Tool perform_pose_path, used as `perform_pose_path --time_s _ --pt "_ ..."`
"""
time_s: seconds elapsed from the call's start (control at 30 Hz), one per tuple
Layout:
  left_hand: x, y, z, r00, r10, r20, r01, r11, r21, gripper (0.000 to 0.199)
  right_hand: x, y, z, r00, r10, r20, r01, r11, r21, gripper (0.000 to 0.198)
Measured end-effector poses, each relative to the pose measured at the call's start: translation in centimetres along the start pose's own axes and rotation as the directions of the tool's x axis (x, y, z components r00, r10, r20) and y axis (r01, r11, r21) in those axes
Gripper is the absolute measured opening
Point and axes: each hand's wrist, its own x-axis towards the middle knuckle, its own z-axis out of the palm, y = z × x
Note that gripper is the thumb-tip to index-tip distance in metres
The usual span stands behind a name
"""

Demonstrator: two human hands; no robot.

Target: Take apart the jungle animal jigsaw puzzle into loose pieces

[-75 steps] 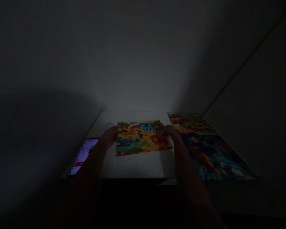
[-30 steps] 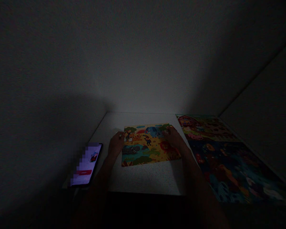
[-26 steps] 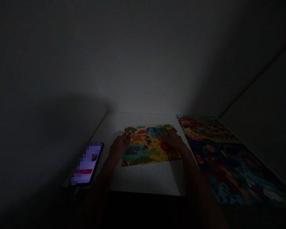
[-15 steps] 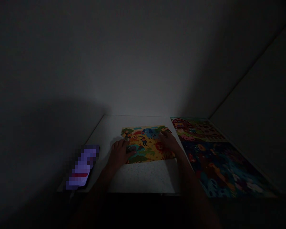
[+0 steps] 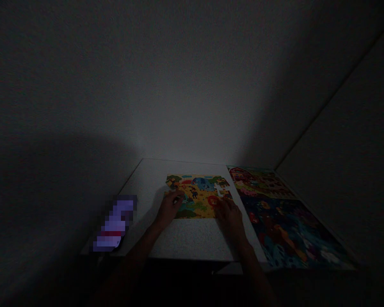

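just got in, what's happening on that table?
A person has both hands on a yellow animal jigsaw puzzle lying on a white table in a very dark room. The left hand rests on its left edge, the right hand at its near right corner. Two more puzzles, farm and underwater, lie to the right; a lit phone lies at left.

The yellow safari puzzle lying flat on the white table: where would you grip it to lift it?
Probably by the near edge of the yellow safari puzzle, coming from the front: it lies flat, and left hand and right hand already rest at its near corners.
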Motion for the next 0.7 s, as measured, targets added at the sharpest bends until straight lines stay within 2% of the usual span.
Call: perform_pose_path --time_s 0.07,0.2,0.3,0.4,0.57,0.63,0.7 --pt "0.5 0.3 0.6 0.995 -0.089 -0.045 0.085 0.992 -0.088 0.021 -0.1 -0.5 -0.2 0.998 0.04 -0.048 -0.042 0.998 -0.04 0.041" --pt "1.7 0.7 1.0 0.968 -0.24 -0.073 0.218 0.95 -0.224 0.023 -0.3 -0.7 -0.9 0.972 0.206 -0.113 -0.224 0.958 -0.179 0.047" --pt "2.0 0.9 0.8 0.942 -0.318 -0.105 0.279 0.918 -0.281 0.032 0.0 0.1 -1.2 0.983 0.182 -0.029 -0.184 0.967 -0.176 0.045" --pt "1.7 1.2 0.9 0.929 -0.343 -0.137 0.293 0.911 -0.289 0.027 0.2 1.1 -1.0 0.991 0.133 0.026 -0.131 0.989 -0.067 0.042" --pt "1.3 1.2 1.7 0.93 -0.336 -0.151 0.285 0.916 -0.282 0.012 0.0 1.4 -0.8 0.99 0.124 -0.072 -0.11 0.978 0.175 0.045" --pt "1.6 1.0 1.7 0.92 -0.363 -0.15 0.306 0.902 -0.305 0.018 0.0 1.4 -1.1 0.985 0.134 -0.112 -0.091 0.941 0.325 0.047" --pt "1.7 0.8 1.3 0.909 -0.386 -0.158 0.321 0.889 -0.325 0.023 0.1 1.6 -1.6 0.966 0.237 -0.104 -0.155 0.853 0.498 0.05"
